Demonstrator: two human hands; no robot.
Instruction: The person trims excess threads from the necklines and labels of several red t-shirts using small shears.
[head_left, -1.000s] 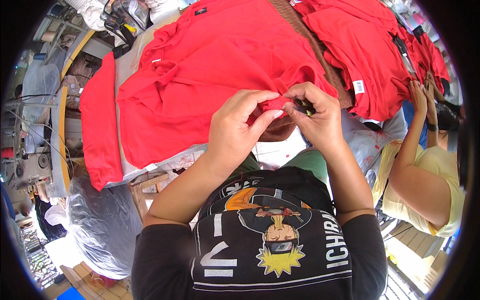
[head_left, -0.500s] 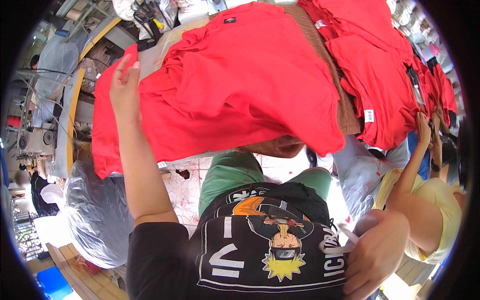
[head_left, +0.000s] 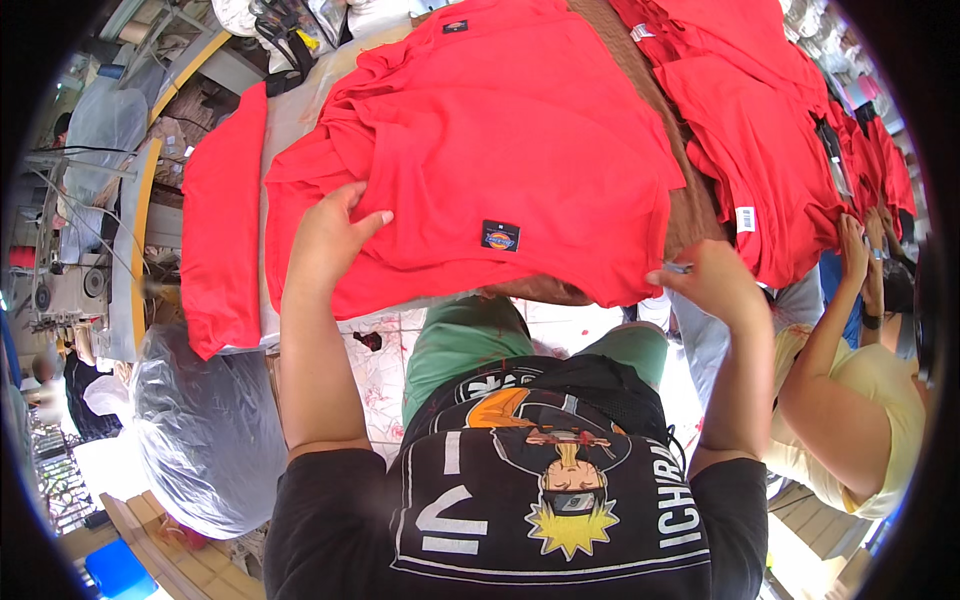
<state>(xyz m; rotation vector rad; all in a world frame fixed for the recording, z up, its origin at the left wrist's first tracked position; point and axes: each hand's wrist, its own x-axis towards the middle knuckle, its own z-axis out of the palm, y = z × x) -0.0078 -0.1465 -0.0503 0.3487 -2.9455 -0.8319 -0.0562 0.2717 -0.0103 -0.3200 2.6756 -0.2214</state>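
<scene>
We record the red shirt spread over the tabletop, its black label face up between our two hands. Our left hand is loosely open and grips nothing, over the shirt's left part, contact unclear. Our right hand is curled round a small grey tool, fingertips just beside the shirt's near right corner.

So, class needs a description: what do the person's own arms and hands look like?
Short, plain black sleeves leave both forearms bare. The hands are ungloved; no watch, bracelet or ring is visible on either side.
</scene>
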